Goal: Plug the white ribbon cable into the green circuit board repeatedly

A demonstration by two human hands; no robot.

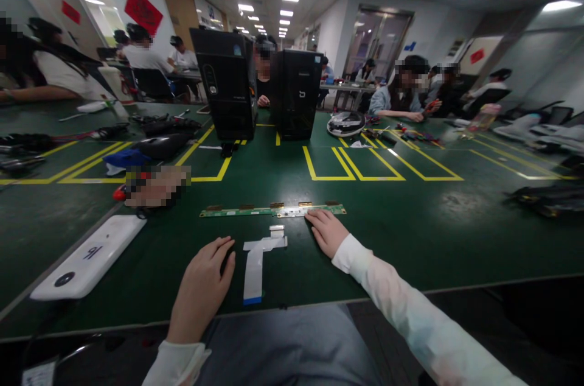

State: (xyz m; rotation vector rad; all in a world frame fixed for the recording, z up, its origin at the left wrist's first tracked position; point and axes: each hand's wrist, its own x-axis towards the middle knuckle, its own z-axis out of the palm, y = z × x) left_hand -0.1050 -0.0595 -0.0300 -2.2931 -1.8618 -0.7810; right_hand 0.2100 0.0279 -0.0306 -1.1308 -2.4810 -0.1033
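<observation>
A long, narrow green circuit board [237,212] lies crosswise on the table, with a shorter silvery strip [292,212] over or against its right half. The outstretched fingertips of my right hand [327,231] touch the strip's right end; the hand is open and does not grip it. Nearer to me, a white flat ribbon cable [254,273] with a blue end lies on the table, and a shorter white piece crosses its top. Just left of this cable rests my left hand [204,282], open and holding nothing, its fingers extended over the table.
On the green table [387,234] a white device [91,261] lies at the left. Two black computer towers [223,87] [298,94] stand at the back. A coiled cable [345,124] lies right of them. Yellow tape [333,178] marks the surface. Several people sit beyond.
</observation>
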